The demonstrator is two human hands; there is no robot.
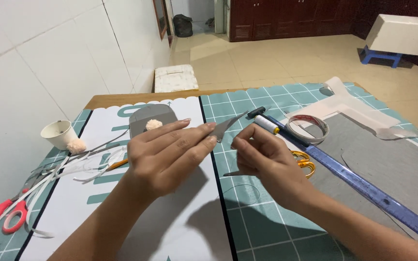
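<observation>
Two bare hands meet over a green cutting mat point(267, 217) on a table. The left hand point(170, 157) reaches in from the lower left, and its fingers are pressed together on a small pointed piece of grey felt point(226, 127), which sticks out past the fingertips toward the right. The right hand point(264, 159) sits just beside it, fingers curled in and pinched together, with the thumb and forefinger close to the felt's lower edge; whether it holds a needle or thread is too small to tell. Yellow-handled scissors point(306, 164) lie under that hand, mostly hidden by it.

Just beyond the hands lie a spool of white thread point(266, 124), a roll of tape point(308, 128) and a long blue ruler point(359, 186) that runs toward the lower right across a large grey felt sheet point(388, 154). On the white sheet point(189, 227) to the left rests a rounded grey felt shape point(152, 116) with a cream pompom point(153, 124) on it. Farther left stand a white paper cup point(58, 133) and a second pompom point(77, 145) beside it, with paper strips point(81, 166) and red-handled scissors point(1, 215) near the mat's edge.
</observation>
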